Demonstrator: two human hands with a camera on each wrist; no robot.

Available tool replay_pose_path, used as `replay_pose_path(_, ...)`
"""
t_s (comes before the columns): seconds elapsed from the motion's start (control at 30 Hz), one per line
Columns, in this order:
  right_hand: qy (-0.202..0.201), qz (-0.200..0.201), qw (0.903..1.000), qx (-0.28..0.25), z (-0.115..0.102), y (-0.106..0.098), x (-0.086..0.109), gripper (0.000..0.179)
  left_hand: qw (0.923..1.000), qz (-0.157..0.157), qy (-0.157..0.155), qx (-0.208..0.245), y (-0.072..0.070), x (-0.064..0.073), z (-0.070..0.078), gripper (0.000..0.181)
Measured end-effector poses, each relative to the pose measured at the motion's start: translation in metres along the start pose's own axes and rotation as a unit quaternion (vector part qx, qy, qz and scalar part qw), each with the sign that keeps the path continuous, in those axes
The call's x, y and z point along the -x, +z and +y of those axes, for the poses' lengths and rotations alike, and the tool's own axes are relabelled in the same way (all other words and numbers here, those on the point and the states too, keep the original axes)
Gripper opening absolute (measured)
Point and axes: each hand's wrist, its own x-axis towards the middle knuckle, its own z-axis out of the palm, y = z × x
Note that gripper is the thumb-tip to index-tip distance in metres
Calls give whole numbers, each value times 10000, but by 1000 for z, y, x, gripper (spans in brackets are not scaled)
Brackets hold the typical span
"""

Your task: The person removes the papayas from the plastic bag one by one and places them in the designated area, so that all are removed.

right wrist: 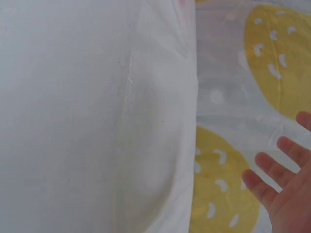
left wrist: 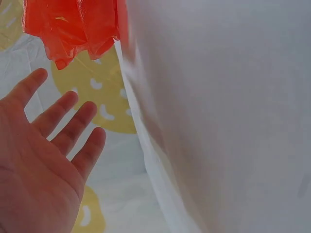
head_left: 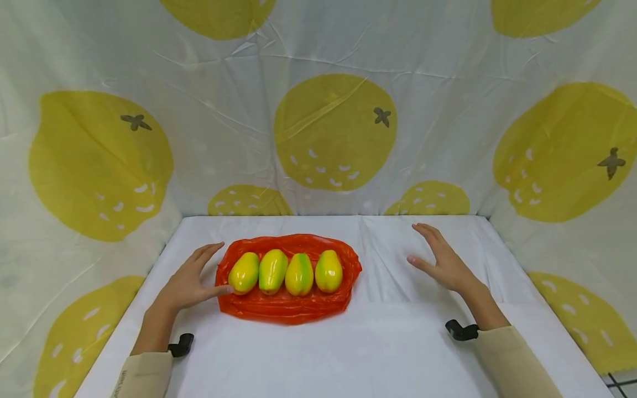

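A crumpled red plastic bag [head_left: 286, 314] lies spread on the white table, left of its middle. In a row on it are several glossy yellow-green fruits shaped like papayas, among them one at the left end [head_left: 244, 273] and one at the right end [head_left: 329, 272]. My left hand [head_left: 186, 287] is at the bag's left edge, fingers spread, its thumb tip overlapping the leftmost fruit in the head view. Some way right of the bag, my right hand [head_left: 445, 268] hovers over the table with fingers extended and nothing in it. In the left wrist view the bag's edge [left wrist: 77, 29] hangs near the fingertips.
The table is covered with a white cloth [head_left: 318, 359]. Curtains printed with yellow lemons [head_left: 335, 132] close it in at the back and both sides. Each wrist wears a small black device, one on the left [head_left: 182, 345] and one on the right [head_left: 460, 330].
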Motion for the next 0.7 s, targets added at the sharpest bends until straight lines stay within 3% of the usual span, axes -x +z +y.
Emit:
replay_pose_path(0.37, -131, 130, 9992, -360, -19, 17, -9, 75, 9994, 7, 241, 254, 10, -6, 4, 117)
replay_pose_path(0.7, -275, 223, 9966, -742, -40, 37, -21, 68, 9981, -242, 179, 532, 16, -12, 11, 121)
